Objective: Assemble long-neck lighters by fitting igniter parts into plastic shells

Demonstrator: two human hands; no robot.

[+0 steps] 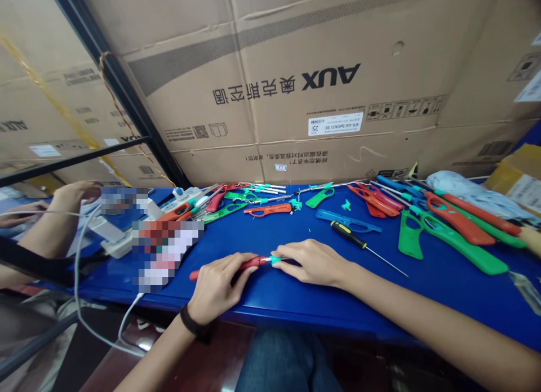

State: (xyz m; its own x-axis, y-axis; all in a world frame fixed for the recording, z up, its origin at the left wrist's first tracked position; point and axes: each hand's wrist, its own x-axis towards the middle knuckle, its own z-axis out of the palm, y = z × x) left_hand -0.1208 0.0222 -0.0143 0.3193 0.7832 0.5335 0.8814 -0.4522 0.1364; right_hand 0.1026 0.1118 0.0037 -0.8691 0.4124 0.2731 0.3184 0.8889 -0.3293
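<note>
Gripping slender red lighter [257, 262], teal plastic collar [275, 260], bare hands [216, 282] [311, 262], smooth tabletop [262, 231]

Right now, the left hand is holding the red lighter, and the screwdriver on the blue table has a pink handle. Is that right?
Not quite: the screwdriver on the blue table has a black and yellow handle, as the head view shows. The left hand is holding the red lighter.

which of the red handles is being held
The red handle at front centre: the left hand grips it and the right hand pinches the teal piece by its end; the other red handles lie unheld.
</note>
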